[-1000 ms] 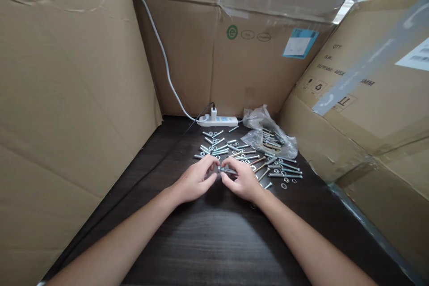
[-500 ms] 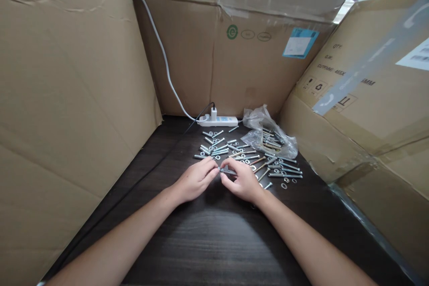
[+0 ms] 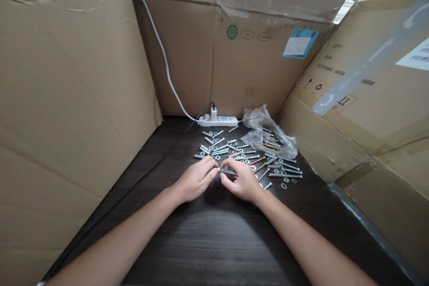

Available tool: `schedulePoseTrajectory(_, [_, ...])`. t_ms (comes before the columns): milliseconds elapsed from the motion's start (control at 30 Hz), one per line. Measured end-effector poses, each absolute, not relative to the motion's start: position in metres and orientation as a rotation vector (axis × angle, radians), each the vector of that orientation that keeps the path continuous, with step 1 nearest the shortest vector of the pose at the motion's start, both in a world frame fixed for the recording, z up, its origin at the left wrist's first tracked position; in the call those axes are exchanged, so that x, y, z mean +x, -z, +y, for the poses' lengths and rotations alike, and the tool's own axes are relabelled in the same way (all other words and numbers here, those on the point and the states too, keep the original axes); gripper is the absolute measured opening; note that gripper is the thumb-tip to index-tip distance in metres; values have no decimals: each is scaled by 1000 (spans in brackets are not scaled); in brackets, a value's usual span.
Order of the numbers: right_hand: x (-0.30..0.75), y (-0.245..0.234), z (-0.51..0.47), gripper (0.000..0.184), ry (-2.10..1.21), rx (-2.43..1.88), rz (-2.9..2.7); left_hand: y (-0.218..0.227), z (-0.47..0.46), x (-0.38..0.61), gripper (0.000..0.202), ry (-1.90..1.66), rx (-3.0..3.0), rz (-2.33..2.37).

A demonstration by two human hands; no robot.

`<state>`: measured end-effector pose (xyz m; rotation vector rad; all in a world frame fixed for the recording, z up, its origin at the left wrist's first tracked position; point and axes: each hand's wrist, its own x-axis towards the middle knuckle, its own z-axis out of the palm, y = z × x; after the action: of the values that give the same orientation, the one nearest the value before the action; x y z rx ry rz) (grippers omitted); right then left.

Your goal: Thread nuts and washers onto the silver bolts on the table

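Just above the dark table, a grey metal expansion bolt (image 3: 228, 171) lies crosswise between my two hands. My right hand (image 3: 244, 182) is closed round it, thumb and fingers gripping its sleeve. The thumb and fingertips of my left hand (image 3: 197, 180) pinch its left end, where a small bright tip or nut shows. The fingers hide part of the bolt. Loose bolts (image 3: 219, 148) with washers and sleeves lie right behind my hands. Brass-coloured bolts (image 3: 261, 167) lie close beyond my right hand.
A clear plastic bag (image 3: 288, 145) with more bolts stands at the back right. Behind the pile is a white power strip (image 3: 224, 121) with a plug and cables. A black cable (image 3: 144, 178) crosses the table's left side. Cardboard walls (image 3: 187, 67) enclose the back and both sides.
Both hands stay in nearly the same place. The left fingertips have shifted very slightly at the bolt's end, and a brighter tip shows there now.
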<state>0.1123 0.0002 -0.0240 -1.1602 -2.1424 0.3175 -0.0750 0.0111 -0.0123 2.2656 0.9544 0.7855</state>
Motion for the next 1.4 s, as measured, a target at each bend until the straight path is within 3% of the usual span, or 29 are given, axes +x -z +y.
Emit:
schedulePoseTrajectory(233, [114, 26, 1, 15, -315, -1165, -2128, 13, 9, -75, 15, -772, 2221, 987])
schedulePoseTrajectory(767, [113, 24, 0, 14, -313, -1154, -2144, 13, 11, -75, 22, -799, 2207, 943])
schedulePoseTrajectory(1067, [113, 26, 1, 16, -314, -1153, -2136, 10, 7, -77, 13, -856, 2229, 960])
schedulePoseTrajectory(1400, [112, 23, -1, 13, -293, -1150, -2151, 14, 13, -76, 23, -838, 2229, 949])
